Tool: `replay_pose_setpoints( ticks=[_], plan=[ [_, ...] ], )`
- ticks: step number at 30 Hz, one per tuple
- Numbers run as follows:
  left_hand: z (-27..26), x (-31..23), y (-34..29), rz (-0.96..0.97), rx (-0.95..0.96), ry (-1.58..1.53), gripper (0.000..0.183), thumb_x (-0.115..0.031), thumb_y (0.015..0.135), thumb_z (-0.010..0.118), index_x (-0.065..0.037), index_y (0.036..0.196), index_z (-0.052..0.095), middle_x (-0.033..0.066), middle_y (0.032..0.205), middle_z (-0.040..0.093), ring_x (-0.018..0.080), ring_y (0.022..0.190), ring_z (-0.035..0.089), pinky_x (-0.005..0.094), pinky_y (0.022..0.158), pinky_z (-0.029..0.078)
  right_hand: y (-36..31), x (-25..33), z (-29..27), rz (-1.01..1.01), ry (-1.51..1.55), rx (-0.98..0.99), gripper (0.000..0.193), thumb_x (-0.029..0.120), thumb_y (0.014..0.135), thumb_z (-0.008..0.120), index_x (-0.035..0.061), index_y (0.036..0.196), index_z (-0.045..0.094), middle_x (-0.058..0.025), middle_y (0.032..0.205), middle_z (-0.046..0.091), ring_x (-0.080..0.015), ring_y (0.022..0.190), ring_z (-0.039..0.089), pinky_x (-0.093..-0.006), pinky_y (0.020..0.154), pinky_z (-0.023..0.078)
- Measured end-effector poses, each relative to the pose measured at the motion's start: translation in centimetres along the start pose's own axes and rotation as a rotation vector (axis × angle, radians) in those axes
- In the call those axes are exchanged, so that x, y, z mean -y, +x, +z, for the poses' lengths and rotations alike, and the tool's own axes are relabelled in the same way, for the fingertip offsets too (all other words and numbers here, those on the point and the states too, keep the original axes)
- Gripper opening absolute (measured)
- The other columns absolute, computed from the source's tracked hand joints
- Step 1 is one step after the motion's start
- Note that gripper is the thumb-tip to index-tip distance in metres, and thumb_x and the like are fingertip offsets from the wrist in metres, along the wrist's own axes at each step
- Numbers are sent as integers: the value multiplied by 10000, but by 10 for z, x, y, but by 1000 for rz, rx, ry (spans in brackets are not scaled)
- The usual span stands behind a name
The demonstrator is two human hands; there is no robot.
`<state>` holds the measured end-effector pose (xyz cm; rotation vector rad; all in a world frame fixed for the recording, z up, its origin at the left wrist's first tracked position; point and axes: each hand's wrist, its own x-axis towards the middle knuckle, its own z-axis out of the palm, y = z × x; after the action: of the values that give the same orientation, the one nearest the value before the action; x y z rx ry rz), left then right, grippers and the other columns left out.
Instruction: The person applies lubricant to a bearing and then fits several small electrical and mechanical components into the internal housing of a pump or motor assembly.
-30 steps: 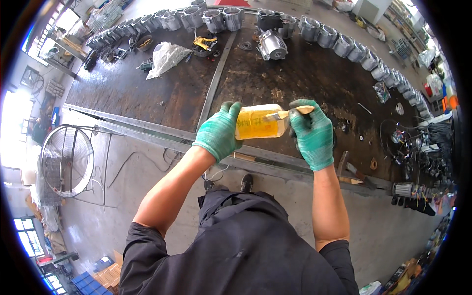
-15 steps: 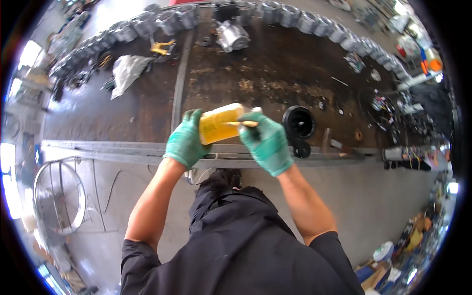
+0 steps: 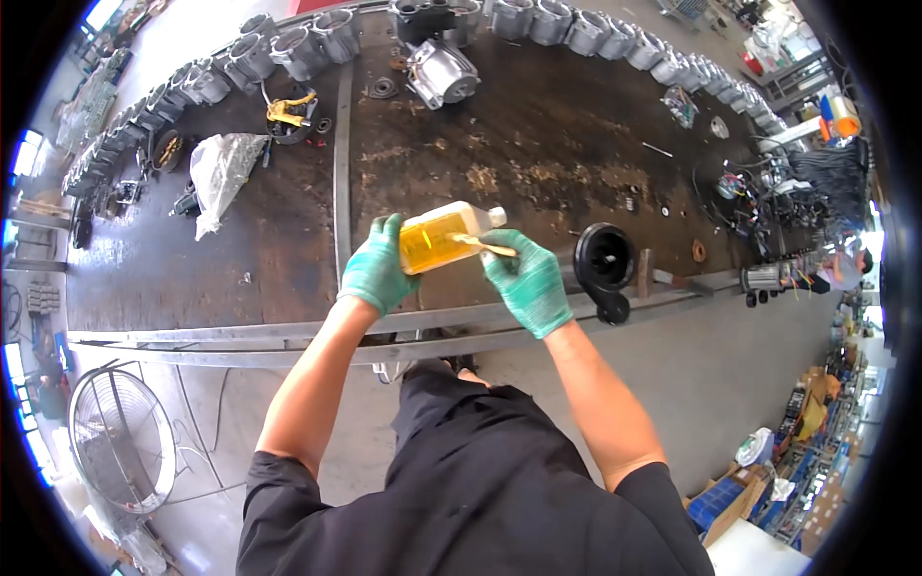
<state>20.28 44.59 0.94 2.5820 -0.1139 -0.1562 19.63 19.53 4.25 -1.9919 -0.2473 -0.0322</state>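
My left hand (image 3: 376,266), in a green glove, is closed around the base end of a clear plastic bottle (image 3: 429,242) partly filled with yellow liquid. The bottle lies nearly on its side in the air, its white neck end (image 3: 497,217) pointing right; whether a cap sits there I cannot tell. My right hand (image 3: 527,283), also gloved in green, pinches a thin pale-yellow stick (image 3: 495,249), brush-like at its tip. That tip overlaps the bottle's side in view; contact is unclear. Just right of this hand stands a round black bowl-shaped part (image 3: 604,257) at the bench edge.
Along the far edge of the dark, worn bench (image 3: 538,144) runs a row of silver metal housings (image 3: 588,33). A silver motor-like casing (image 3: 442,74), a yellow-handled tool (image 3: 290,108) and a plastic bag (image 3: 223,173) lie nearer. Wires and parts (image 3: 744,187) crowd the right end.
The bottle has turned a little, so its clear upper part and neck show more. The stick's tip stays near its side. My view has shifted slightly.
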Motion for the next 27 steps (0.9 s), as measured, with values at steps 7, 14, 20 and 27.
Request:
replay_pose_setpoints(
  ticks=[7,14,20,27],
  plan=[
    [19,48,72,0,-11,-43,918,-224,675,958,-85,1433,459,220,1378,542,444,1137,664,479,949,586,58,-20,51,97,-16,123,280,32,930,742,60,1208,766,-103,1058,781,-136,921,714,-296,860,570],
    [7,77,125,-67,-31,-22,949,-230,664,977,-121,1454,464,225,1411,536,446,1172,662,490,977,575,103,-47,86,31,-146,75,350,41,911,740,97,1256,752,-169,1126,765,-299,971,760,-367,870,592],
    [-8,114,172,-53,-37,-1,1031,-210,644,998,-72,1492,427,180,1413,553,364,1236,636,421,1066,534,92,-27,77,103,-193,142,565,86,924,652,108,1480,559,-207,1121,730,-410,1027,710,-479,901,576],
    [-14,180,216,-90,-19,-19,1110,-191,637,1013,-24,1531,376,201,1423,538,324,1302,579,393,1120,495,-57,-13,16,389,54,385,536,129,951,697,81,1470,575,-205,1086,758,-353,996,754,-420,890,591]
  ],
)
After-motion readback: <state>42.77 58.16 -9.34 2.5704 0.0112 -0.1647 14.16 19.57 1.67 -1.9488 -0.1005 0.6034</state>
